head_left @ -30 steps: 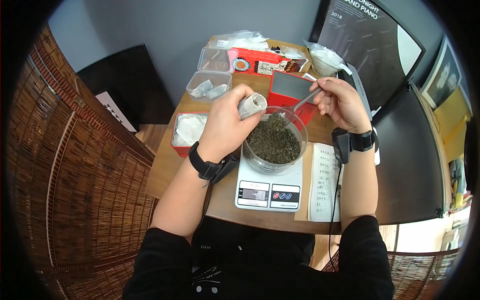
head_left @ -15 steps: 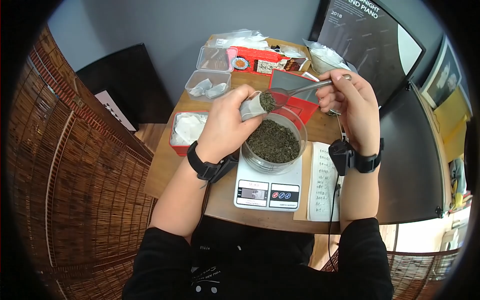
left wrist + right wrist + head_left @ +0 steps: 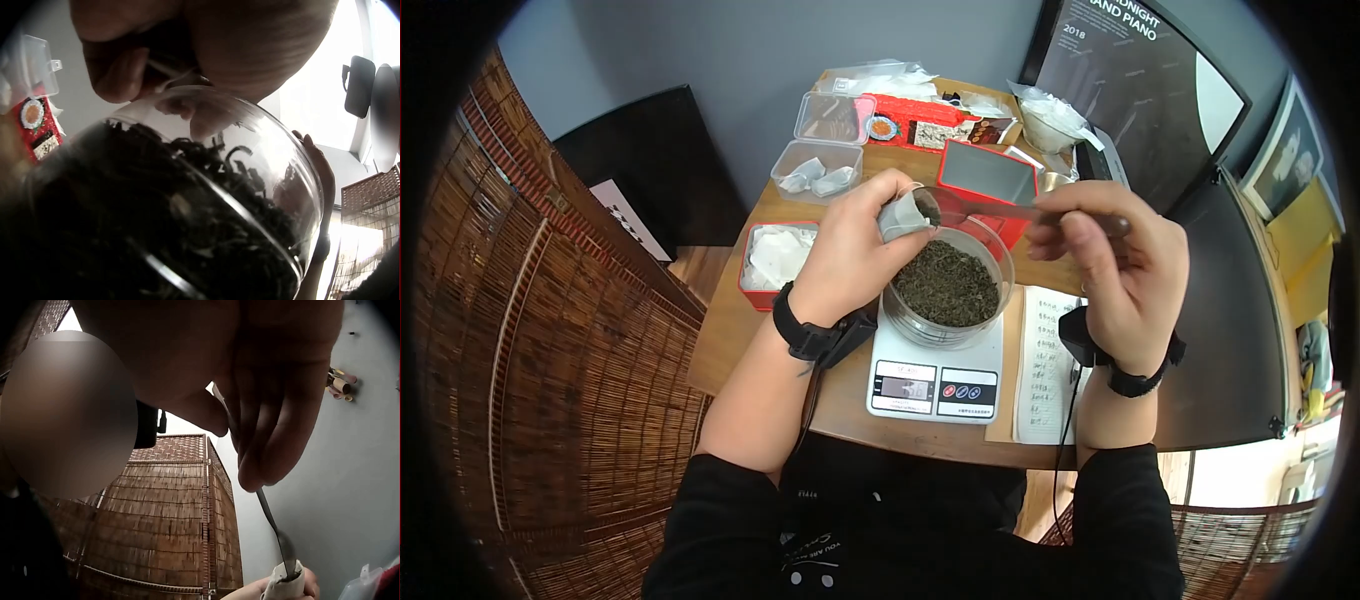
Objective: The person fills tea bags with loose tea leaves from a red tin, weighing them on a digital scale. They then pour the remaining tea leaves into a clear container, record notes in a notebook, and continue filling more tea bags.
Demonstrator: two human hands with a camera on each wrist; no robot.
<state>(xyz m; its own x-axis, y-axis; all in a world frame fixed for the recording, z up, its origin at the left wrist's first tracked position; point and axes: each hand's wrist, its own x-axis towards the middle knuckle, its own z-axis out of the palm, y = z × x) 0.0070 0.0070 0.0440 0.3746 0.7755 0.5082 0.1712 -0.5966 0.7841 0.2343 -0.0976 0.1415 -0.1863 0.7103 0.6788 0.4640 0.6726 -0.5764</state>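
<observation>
My left hand [image 3: 845,245] grips a small white filter bag [image 3: 898,219], its mouth tilted to the right and dark leaves showing inside. My right hand [image 3: 1135,275] pinches the handle of a metal spoon [image 3: 998,210], whose bowl is at the bag's mouth. In the right wrist view the spoon [image 3: 265,509] dips into the bag [image 3: 281,587]. Below both hands, a clear round tub [image 3: 1009,275] of dried, dark green leaves [image 3: 948,285] stands on a white digital scale [image 3: 935,412]. The left wrist view shows the tub's wall [image 3: 306,187] close up, under the left hand.
A red box with white bags [image 3: 780,260] sits left of the scale. Behind are a clear box with filled bags [image 3: 818,182], an open red tin [image 3: 990,172] and a red packet [image 3: 910,122]. A handwritten notebook [image 3: 1043,365] and cable lie to the right.
The spoon rose from the leaves in the tub to the filter bag's mouth and tipped there. My right hand moved right and turned over; the left hand stayed nearly still.
</observation>
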